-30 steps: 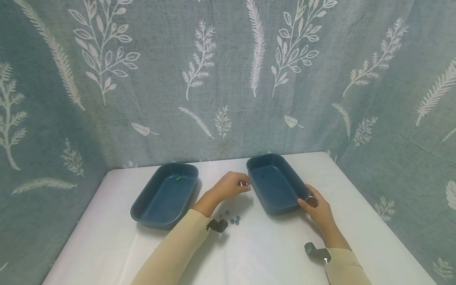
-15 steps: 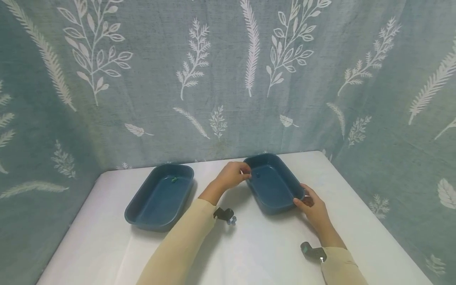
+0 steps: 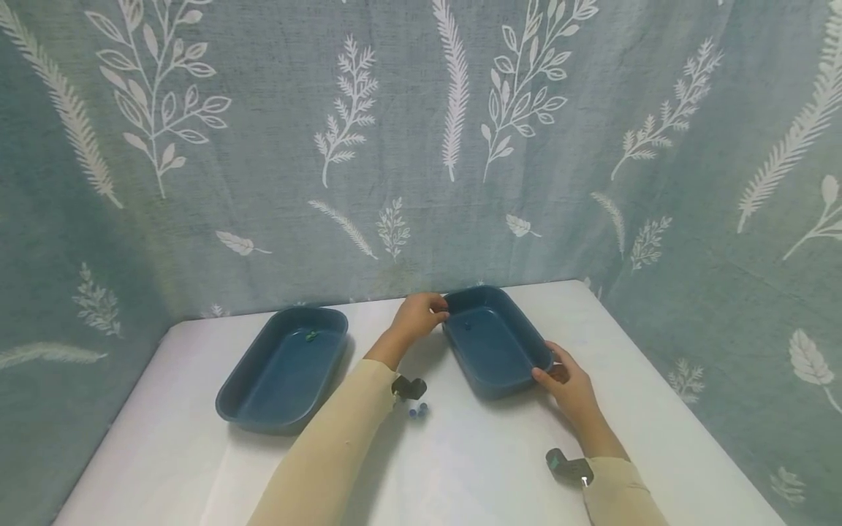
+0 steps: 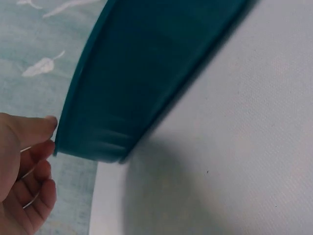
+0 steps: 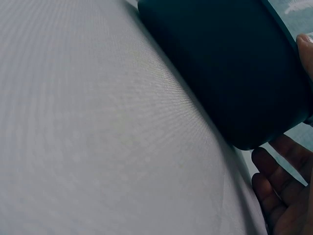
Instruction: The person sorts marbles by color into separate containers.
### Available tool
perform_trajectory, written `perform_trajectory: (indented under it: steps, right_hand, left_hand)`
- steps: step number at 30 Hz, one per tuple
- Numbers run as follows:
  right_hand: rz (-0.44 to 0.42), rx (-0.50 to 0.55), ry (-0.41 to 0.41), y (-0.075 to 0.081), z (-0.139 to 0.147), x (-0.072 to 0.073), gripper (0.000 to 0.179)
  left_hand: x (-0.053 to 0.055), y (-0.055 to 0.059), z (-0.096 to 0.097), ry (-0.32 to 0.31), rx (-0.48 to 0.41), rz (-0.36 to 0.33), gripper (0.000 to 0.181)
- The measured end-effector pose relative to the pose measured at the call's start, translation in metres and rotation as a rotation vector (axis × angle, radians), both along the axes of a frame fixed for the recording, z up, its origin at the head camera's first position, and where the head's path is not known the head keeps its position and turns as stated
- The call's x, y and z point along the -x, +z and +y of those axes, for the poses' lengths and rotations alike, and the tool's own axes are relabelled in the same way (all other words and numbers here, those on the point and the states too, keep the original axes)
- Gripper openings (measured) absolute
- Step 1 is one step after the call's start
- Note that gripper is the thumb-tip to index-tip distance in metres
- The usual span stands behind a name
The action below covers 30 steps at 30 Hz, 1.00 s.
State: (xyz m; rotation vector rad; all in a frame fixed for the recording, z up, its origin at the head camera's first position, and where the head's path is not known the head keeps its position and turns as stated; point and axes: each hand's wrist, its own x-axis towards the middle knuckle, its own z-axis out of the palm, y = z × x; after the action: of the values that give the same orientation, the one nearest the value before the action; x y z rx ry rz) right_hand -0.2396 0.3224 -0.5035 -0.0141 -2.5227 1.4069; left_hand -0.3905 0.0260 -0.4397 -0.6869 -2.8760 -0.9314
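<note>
A dark blue-teal rectangular tray [image 3: 496, 351] with rounded corners stands at the back right of the table, a tiny dark piece [image 3: 468, 326] on its floor. At its far left corner, my left hand [image 3: 414, 315] pinches the rim. The left wrist view puts that thumb and index fingertip right at the rim of the tray [image 4: 112, 88], other fingers curled below. My right hand [image 3: 574, 387] grips the near right corner, its thumb up at the rim. In the right wrist view, fingertips [image 5: 266, 159] reach under the corner of the tray [image 5: 230, 73].
A matching tray [image 3: 279, 387] stands on the left, with small green pieces [image 3: 311, 336] inside. Small blue pieces [image 3: 418, 410] lie on the white tablecloth [image 3: 473, 467] beside my left wrist camera [image 3: 409, 387]. Leaf-patterned curtain [image 3: 276, 146] surrounds the table's back and sides.
My left hand has moved back and up along the right tray's side to its far left corner, and now holds the rim. The right hand keeps its grip. The head view has shifted slightly.
</note>
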Motion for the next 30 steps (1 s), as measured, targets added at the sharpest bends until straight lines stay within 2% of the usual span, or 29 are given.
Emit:
perform_trajectory:
  steps: [14,23,30]
  right_hand:
    - [-0.008,-0.013,-0.007,-0.003,0.001,0.002,0.066]
    - [0.005,-0.014,-0.005,-0.005,0.001,0.002,0.067]
    - [0.007,-0.016,-0.002,-0.003,0.002,0.002,0.066]
  left_hand:
    - [0.004,-0.004,-0.002,0.016,-0.015,-0.013,0.022]
    - [0.000,-0.006,-0.008,-0.043,-0.001,0.024,0.014]
    - [-0.012,-0.009,-0.015,-0.103,0.026,0.071,0.012]
